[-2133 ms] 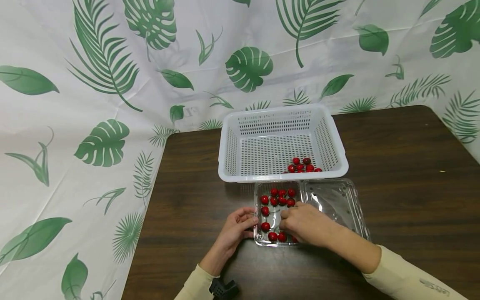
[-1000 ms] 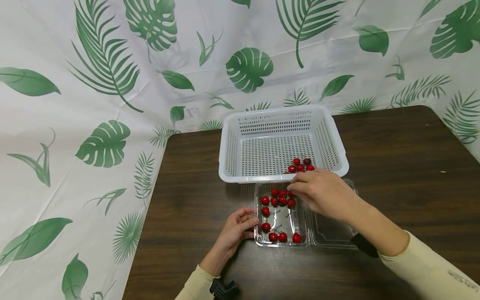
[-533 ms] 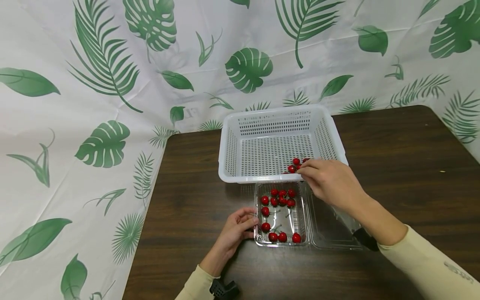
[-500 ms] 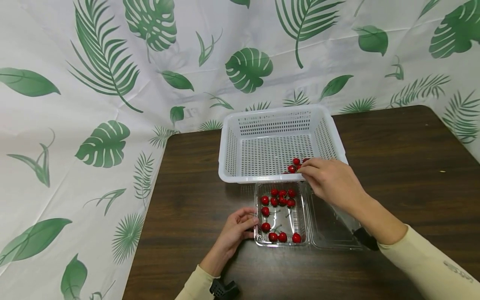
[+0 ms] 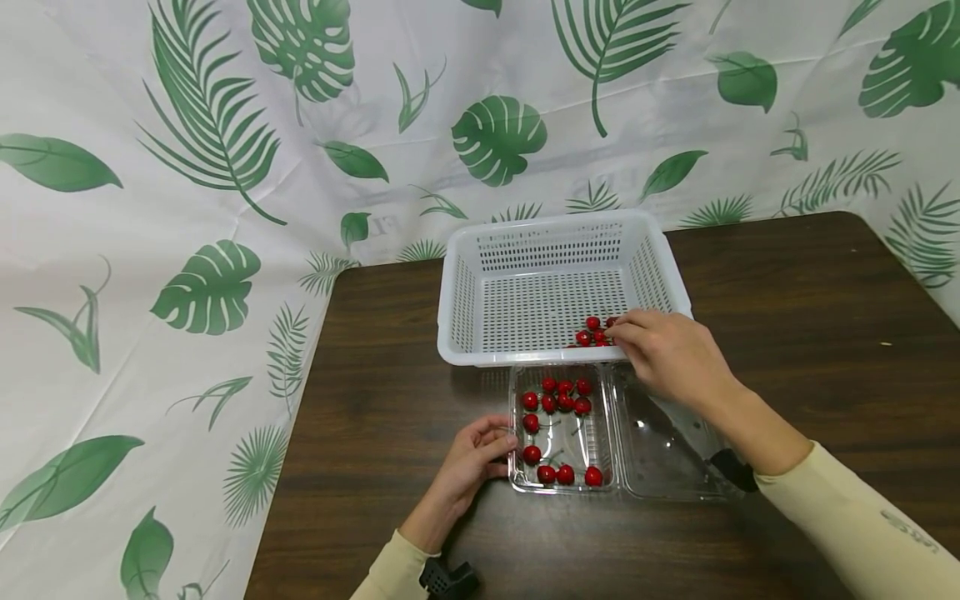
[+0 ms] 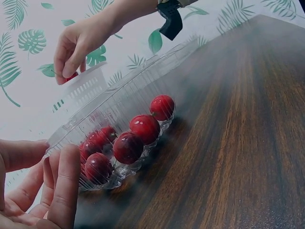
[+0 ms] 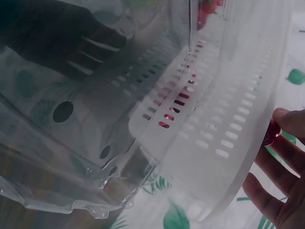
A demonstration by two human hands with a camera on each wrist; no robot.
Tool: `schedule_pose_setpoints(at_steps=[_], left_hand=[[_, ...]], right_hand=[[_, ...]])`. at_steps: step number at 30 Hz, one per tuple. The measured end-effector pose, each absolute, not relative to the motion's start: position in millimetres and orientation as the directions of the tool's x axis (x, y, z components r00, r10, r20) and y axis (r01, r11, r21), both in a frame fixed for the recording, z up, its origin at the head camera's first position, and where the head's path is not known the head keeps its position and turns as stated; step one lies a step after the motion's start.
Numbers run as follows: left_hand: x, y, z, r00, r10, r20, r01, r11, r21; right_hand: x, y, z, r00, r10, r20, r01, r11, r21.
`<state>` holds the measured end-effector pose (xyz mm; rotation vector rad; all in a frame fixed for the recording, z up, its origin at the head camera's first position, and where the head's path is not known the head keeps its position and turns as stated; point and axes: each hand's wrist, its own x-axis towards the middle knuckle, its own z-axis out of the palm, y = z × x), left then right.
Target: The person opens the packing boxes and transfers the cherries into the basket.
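Observation:
My left hand (image 5: 468, 457) steadies the left edge of a clear plastic clamshell box (image 5: 558, 490), its thumb at the rim and its fingers by the outer wall. Several red cherries (image 5: 565, 474) with stems lie in the box's left half, along its back, left and front sides. Over the near right corner of the white plastic basket (image 5: 465, 357), my right hand (image 5: 671, 350) pinches a cherry (image 7: 271, 132) between thumb and fingers. More cherries (image 5: 583, 337) lie in that corner of the basket, partly hidden by the hand and the rim.
The clamshell's lid (image 5: 667, 467) lies opened flat to the right, under the right forearm. Basket and box stand close together on a dark wooden table (image 5: 390, 350). A leaf-patterned cloth (image 5: 412, 167) hangs behind the table.
My right hand has gone from inside the box up to the basket, leaving a cherry at the box's front right. It now has a cherry from the basket. The left hand has stayed put.

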<state>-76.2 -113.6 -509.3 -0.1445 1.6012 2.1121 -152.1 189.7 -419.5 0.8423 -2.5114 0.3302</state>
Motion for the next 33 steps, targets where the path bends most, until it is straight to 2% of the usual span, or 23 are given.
schedule_pose_setpoints(at_steps=[7,17,23,26,33], left_hand=[[-76,-114,-510,-0.879,0.316,-0.357,-0.431,-0.204,0.879],[-77,-114,-511,-0.879,0.313,-0.360,-0.431,-0.198,0.880],[-77,-114,-511,-0.877,0.310,-0.367,-0.437,-0.197,0.878],[-77,-114,-511,-0.877,0.307,-0.370,-0.438,-0.192,0.878],[-77,-113,-509,-0.875,0.305,-0.377,-0.442,-0.185,0.878]], right_hand=[[-154,192,-423,-0.713,-0.497,0.494,-0.604,0.794,-0.074],[-151,192,-426,-0.779,-0.457,0.430,-0.542,0.835,-0.094],[-145,191,-424,-0.796,-0.405,0.450,-0.492,0.866,-0.091],[-140,187,-421,-0.768,-0.407,0.494,-0.512,0.854,-0.093],[-126,171,-417,-0.653,-0.506,0.563,-0.660,0.746,-0.094]])
